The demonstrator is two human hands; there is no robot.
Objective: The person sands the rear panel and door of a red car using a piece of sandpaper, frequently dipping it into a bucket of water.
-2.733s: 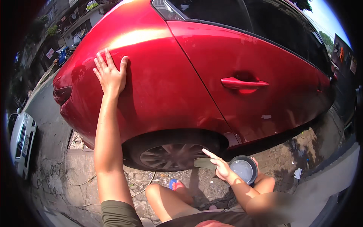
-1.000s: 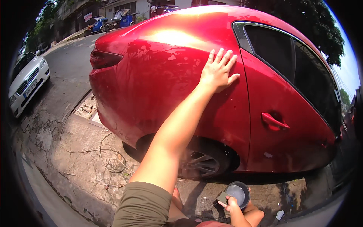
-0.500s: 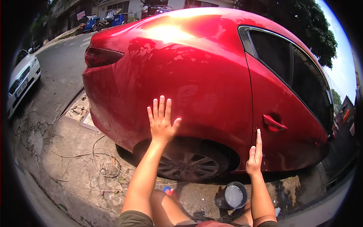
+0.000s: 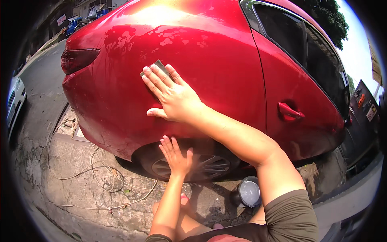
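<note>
Olive sheet (image 4: 162, 67) mostly out of sight under right hand (image 4: 175, 98)

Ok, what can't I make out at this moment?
Hidden or cut off in the head view:
Olive-grey sheet: mostly under the right hand.
Rear wheel: partly behind the left hand.
Black bucket: bottom hidden by cloudy liquid.
White car: cut off by the picture's left rim.
</note>
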